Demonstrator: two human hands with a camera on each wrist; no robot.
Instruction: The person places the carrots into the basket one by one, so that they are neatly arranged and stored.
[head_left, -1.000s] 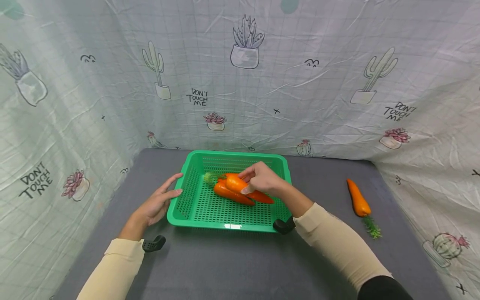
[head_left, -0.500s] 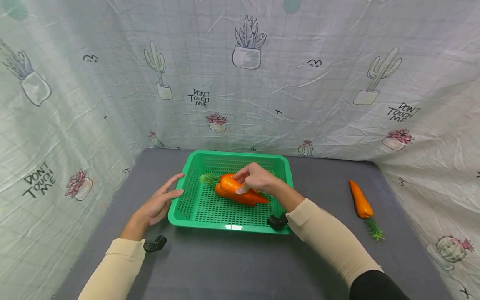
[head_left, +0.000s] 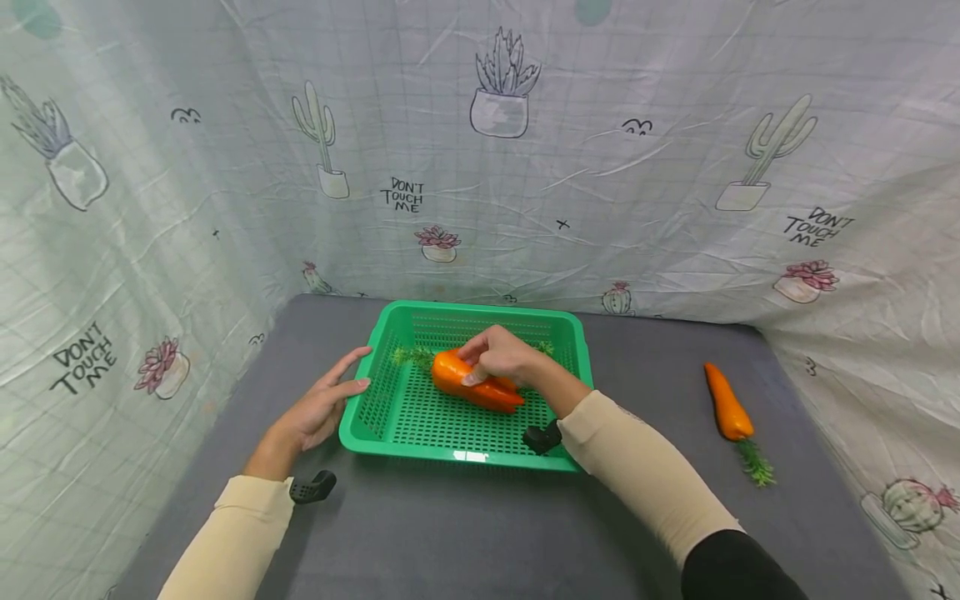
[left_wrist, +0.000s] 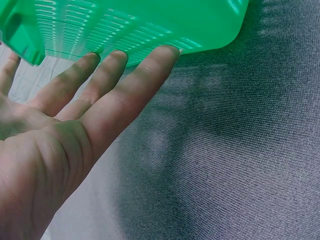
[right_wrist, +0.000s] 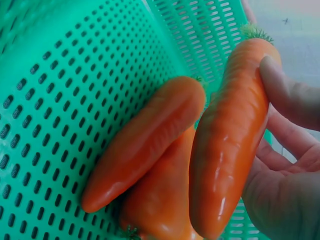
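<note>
My right hand reaches into a green plastic basket and grips an orange carrot between thumb and fingers. In the right wrist view, a second carrot lies on the perforated floor, across a third carrot that is partly hidden. Green leafy tufts show at their ends. My left hand is at the basket's left side, its fingers extended. The left wrist view shows those fingertips right at the slotted green wall.
Another carrot with a green top lies on the grey table, right of the basket. A patterned curtain with cactus drawings surrounds the table at the back and both sides.
My right hand has moved left and slightly down inside the basket with the carrot, now closer over the other carrots. The left hand stays at the basket's left side.
</note>
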